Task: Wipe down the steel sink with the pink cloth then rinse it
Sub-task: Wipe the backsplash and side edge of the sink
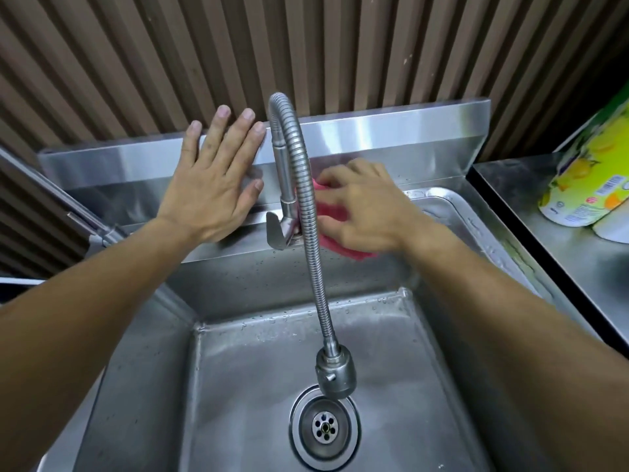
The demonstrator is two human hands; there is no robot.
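Observation:
The steel sink fills the lower view, its basin wet with droplets and a round drain at the bottom. A flexible steel faucet arches from the back ledge down over the drain. My right hand presses the pink cloth against the back ledge just right of the faucet base; the cloth is mostly hidden under the fingers. My left hand lies flat with fingers spread on the steel backsplash, left of the faucet, holding nothing.
A yellow-green printed package stands on the steel counter to the right of the sink. A second metal spout slants in at the left. A ribbed brown wall rises behind the backsplash.

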